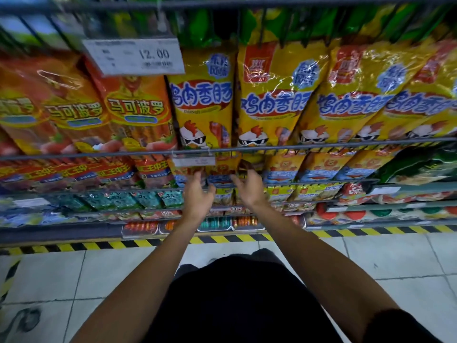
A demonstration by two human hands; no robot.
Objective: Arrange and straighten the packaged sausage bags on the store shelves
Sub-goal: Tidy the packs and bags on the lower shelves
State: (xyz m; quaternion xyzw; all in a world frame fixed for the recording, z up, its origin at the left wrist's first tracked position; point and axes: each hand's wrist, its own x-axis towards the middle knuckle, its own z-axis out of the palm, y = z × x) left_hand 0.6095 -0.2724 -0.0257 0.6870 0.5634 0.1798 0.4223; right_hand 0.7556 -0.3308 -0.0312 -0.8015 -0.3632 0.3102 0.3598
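Nearest the camera, both bare forearms reach forward over a pale tiled floor [371, 258], and a black-and-yellow hazard strip [99, 245] marks the foot of the shelving. Just above the strip, the lowest shelf carries small trays of orange and teal packs [215, 223], with green packets [148, 199] on the tier above to the left.

The left hand [197, 194] and right hand [248, 186] are raised side by side, slightly apart, before the middle tier. Both are spread loosely with fingers a little bent, and neither clearly grips anything. Their fingertips sit at the small yellow and blue sausage bags [220, 177] on that tier; whether they actually touch is blurred and I cannot tell. A brown packet [244, 165] stands just above the right hand's fingers.

A thin wire rail [321, 146] runs across directly above the hands, carrying a small clear label holder [194, 160]; it bars the way upward. Behind it stand tall yellow chicken sausage bags [272, 100], leaning right towards the far end, with orange-red sausage bags [133, 105] to their left. A white price tag [134, 55] reading 12.00 hangs in front of those bags from the upper rail [247, 3]. Green bags [197, 28] fill the top tier. Open room lies mainly between the hands and the person's body.
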